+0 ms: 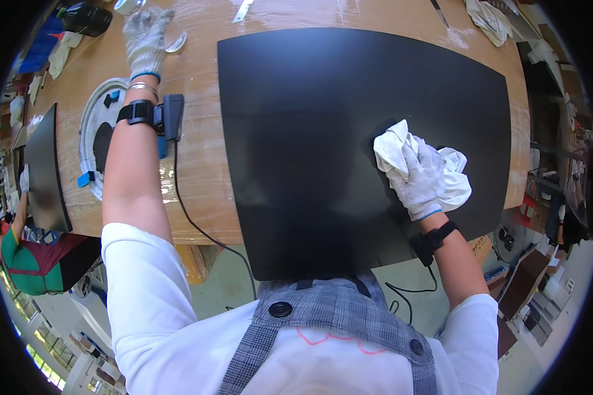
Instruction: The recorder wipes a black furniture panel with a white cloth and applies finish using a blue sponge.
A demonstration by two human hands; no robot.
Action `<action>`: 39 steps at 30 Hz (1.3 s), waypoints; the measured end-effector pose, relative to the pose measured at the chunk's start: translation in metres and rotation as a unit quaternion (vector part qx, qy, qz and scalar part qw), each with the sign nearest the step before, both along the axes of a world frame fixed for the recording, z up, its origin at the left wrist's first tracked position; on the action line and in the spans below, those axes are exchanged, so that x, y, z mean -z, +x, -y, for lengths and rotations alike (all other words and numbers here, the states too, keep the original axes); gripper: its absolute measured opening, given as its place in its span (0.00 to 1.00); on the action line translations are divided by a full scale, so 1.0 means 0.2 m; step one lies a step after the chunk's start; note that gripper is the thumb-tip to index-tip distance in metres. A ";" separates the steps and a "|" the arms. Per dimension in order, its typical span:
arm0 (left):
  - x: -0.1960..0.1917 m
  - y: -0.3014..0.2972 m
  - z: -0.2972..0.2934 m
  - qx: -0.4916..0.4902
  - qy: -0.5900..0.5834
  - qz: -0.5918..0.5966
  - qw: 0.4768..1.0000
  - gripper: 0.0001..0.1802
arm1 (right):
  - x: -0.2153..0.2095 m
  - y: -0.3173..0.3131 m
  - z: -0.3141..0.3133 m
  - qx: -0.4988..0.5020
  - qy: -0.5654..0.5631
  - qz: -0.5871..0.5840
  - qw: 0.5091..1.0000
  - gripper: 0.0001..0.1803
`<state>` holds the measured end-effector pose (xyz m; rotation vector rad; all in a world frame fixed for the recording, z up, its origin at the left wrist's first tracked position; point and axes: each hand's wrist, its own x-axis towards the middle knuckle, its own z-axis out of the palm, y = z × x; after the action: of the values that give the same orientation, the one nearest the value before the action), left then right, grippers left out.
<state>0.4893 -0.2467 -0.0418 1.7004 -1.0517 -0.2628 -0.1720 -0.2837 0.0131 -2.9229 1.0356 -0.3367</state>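
Note:
A large black panel (296, 131) with a curved far edge lies on the table in front of me. My right hand (420, 174), in a white glove, presses a crumpled white cloth (454, 187) onto the right part of its surface. At the far left, my left hand (146, 43) is stretched out in a white knit glove. Its fingers are around a clear bottle with a white cap (125, 6), partly cut off by the picture's edge. A small clear round dish or lid (176, 43) lies beside this hand.
A round whitish tray (89, 131) with blue and black pieces sits under my left forearm. A dark bottle (85, 20) stands at the far left. Another person (36, 257) touches a dark panel (45, 171) there. A pale cloth (489, 21) lies far right. Cables hang from my wrist devices.

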 end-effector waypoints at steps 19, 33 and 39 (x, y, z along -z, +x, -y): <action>-0.74 -1.98 -1.64 -0.096 0.038 -0.204 0.974 0.29 | 0.01 0.01 0.00 -0.015 -0.068 -0.037 0.997 0.34; -0.53 -2.60 -1.97 -0.130 0.462 0.075 0.874 0.45 | 0.03 -0.37 -0.14 -0.064 -0.054 -0.046 0.995 0.34; -0.54 -2.61 -1.91 -0.088 0.544 0.228 0.803 0.37 | -0.05 -0.41 -0.18 -0.026 -0.041 -0.069 0.996 0.33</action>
<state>-0.0330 0.1354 0.0654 3.0089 -1.1460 -0.3872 -0.2539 -0.2474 0.0222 -3.0790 0.9809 -0.1812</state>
